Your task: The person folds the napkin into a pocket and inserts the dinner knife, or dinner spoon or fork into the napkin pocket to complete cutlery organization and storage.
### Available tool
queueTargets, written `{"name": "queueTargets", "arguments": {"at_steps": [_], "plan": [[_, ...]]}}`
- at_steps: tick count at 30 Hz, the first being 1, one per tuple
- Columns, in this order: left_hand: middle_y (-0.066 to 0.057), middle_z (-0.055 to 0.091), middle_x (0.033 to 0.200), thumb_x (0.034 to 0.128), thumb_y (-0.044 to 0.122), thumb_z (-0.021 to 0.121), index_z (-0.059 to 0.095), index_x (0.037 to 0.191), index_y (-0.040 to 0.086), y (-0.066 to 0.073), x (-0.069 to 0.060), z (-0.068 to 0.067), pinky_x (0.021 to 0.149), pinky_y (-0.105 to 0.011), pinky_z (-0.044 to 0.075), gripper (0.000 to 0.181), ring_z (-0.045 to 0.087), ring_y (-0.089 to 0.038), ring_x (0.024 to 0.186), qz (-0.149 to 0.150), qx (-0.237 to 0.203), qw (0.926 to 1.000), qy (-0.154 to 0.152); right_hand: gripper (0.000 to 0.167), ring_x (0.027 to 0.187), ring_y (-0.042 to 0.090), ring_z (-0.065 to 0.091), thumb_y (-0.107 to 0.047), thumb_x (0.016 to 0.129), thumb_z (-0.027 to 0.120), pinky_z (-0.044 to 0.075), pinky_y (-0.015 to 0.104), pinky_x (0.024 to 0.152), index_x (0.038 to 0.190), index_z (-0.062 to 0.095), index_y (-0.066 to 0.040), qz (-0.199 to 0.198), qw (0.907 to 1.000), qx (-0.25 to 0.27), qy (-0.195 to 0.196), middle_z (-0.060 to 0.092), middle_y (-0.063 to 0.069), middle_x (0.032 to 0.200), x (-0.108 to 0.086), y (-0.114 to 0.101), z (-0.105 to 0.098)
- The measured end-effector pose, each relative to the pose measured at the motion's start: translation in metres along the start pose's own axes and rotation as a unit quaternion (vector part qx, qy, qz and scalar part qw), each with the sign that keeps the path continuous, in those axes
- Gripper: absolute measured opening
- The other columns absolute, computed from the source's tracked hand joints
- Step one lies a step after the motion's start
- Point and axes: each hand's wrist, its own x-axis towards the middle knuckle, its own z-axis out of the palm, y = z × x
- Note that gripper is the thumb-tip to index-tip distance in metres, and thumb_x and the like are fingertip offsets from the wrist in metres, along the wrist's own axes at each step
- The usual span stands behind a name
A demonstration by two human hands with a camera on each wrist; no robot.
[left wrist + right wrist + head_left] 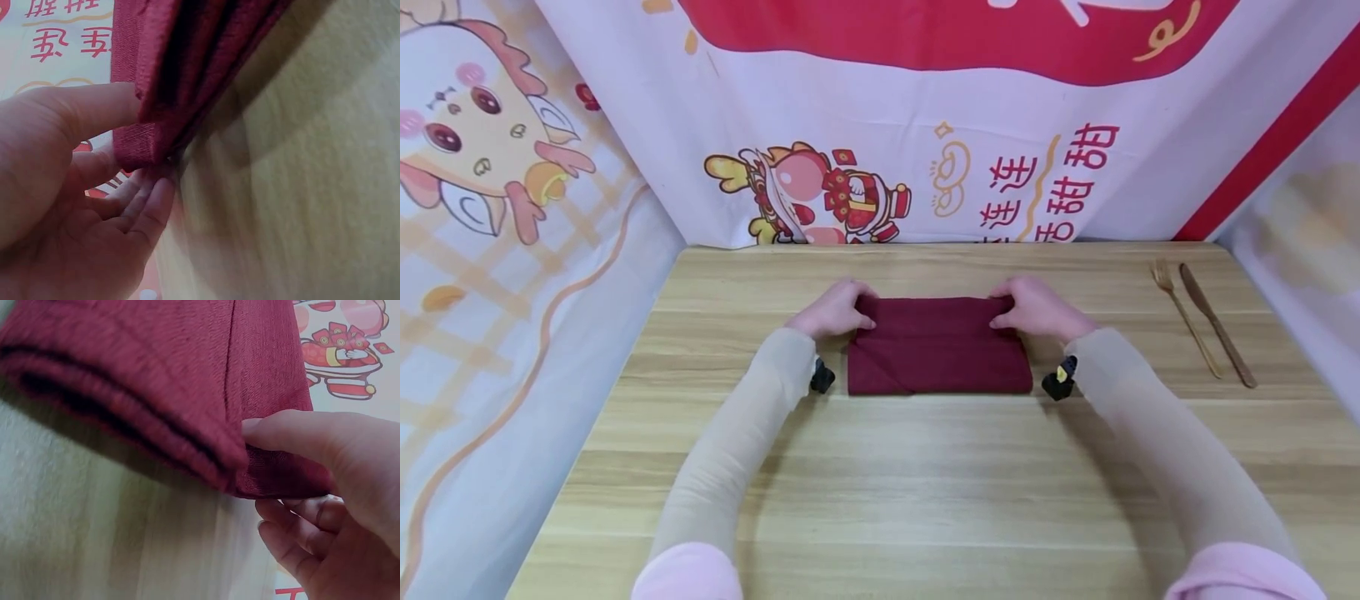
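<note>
A dark red cloth napkin (940, 358), folded into a wide rectangle of several layers, lies at the middle of the wooden table. At its far left corner my left hand (841, 310) pinches the edge between thumb and fingers. My right hand (1033, 308) pinches the far right corner in the same way. In the left wrist view the thumb lies against the napkin (134, 144), fingers behind and below it. The right wrist view has the thumb on top of the napkin (281, 469) with fingertips under its edge; the stacked folds show at the side.
A gold fork (1186, 317) and a gold knife (1217, 325) lie side by side on the wooden table (925, 483) at the right. A printed cloth backdrop (865, 100) hangs along the far edge, with another patterned cloth (497, 275) at the left.
</note>
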Motion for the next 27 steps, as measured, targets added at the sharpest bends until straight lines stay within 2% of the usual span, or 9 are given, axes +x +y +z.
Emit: {"name": "queueTargets", "arguments": {"at_steps": [3, 8, 11, 15, 18, 23, 27], "plan": [[-0.016, 0.062, 0.122, 0.0919, 0.005, 0.073, 0.065, 0.127, -0.003, 0.002, 0.0, 0.0, 0.104, -0.041, 0.041, 0.037, 0.053, -0.029, 0.114, -0.006, 0.0, 0.9999, -0.012, 0.03, 0.102, 0.034, 0.059, -0.01, 0.086, 0.08, 0.046, 0.051, 0.093, 0.111, 0.072, 0.006, -0.003, 1.0, -0.007, 0.001, 0.067, 0.02, 0.108, 0.0, -0.002, 0.0], [-0.014, 0.066, 0.106, 0.0907, 0.004, 0.072, 0.07, 0.109, -0.003, 0.004, 0.0, 0.001, 0.096, -0.039, 0.045, 0.019, 0.057, -0.028, 0.102, 0.019, 0.015, 0.9997, -0.009, 0.017, 0.092, 0.029, 0.057, -0.005, 0.085, 0.08, 0.047, 0.047, 0.086, 0.098, 0.072, 0.001, -0.014, 0.9997, 0.009, 0.016, 0.067, 0.012, 0.097, -0.004, -0.001, 0.002], [-0.012, 0.065, 0.1, 0.0907, 0.002, 0.07, 0.066, 0.101, 0.0, 0.006, -0.001, 0.001, 0.09, -0.039, 0.047, 0.011, 0.058, -0.027, 0.096, 0.032, 0.009, 0.9992, 0.023, 0.015, 0.09, 0.028, 0.059, -0.001, 0.085, 0.079, 0.048, 0.047, 0.084, 0.095, 0.069, -0.002, -0.019, 0.9991, 0.021, 0.033, 0.068, 0.011, 0.095, -0.007, -0.002, 0.0], [-0.011, 0.063, 0.098, 0.09, 0.0, 0.069, 0.061, 0.099, 0.004, 0.008, -0.006, -0.002, 0.086, -0.04, 0.047, 0.013, 0.057, -0.027, 0.093, 0.048, 0.005, 0.9966, 0.067, 0.016, 0.087, 0.027, 0.06, 0.001, 0.085, 0.078, 0.049, 0.046, 0.081, 0.094, 0.066, -0.005, -0.026, 0.9976, 0.025, 0.059, 0.067, 0.009, 0.092, -0.013, -0.008, -0.008], [-0.009, 0.062, 0.096, 0.0891, 0.001, 0.073, 0.061, 0.097, 0.006, 0.011, -0.015, -0.005, 0.084, -0.038, 0.047, 0.015, 0.056, -0.025, 0.092, 0.074, 0.009, 0.9938, 0.083, 0.018, 0.083, 0.024, 0.059, 0.0, 0.083, 0.081, 0.049, 0.043, 0.077, 0.091, 0.067, -0.007, -0.053, 0.9952, 0.02, 0.08, 0.066, 0.007, 0.088, -0.024, -0.016, -0.012], [-0.003, 0.062, 0.088, 0.085, 0.008, 0.084, 0.06, 0.09, 0.009, 0.018, -0.038, -0.004, 0.076, -0.035, 0.048, 0.024, 0.057, -0.02, 0.083, 0.126, 0.006, 0.9883, 0.085, 0.022, 0.08, 0.02, 0.059, -0.004, 0.079, 0.086, 0.05, 0.039, 0.072, 0.09, 0.068, -0.01, -0.113, 0.9886, -0.005, 0.099, 0.063, 0.002, 0.085, -0.05, -0.028, -0.009], [0.001, 0.06, 0.086, 0.0809, 0.025, 0.09, 0.059, 0.089, 0.013, 0.021, -0.057, 0.008, 0.073, -0.033, 0.048, 0.034, 0.054, -0.018, 0.08, 0.133, 0.023, 0.9888, 0.064, 0.025, 0.081, 0.016, 0.059, -0.019, 0.08, 0.09, 0.052, 0.037, 0.073, 0.095, 0.07, -0.013, -0.116, 0.9881, -0.039, 0.093, 0.062, -0.003, 0.088, -0.07, -0.033, 0.004]]}}
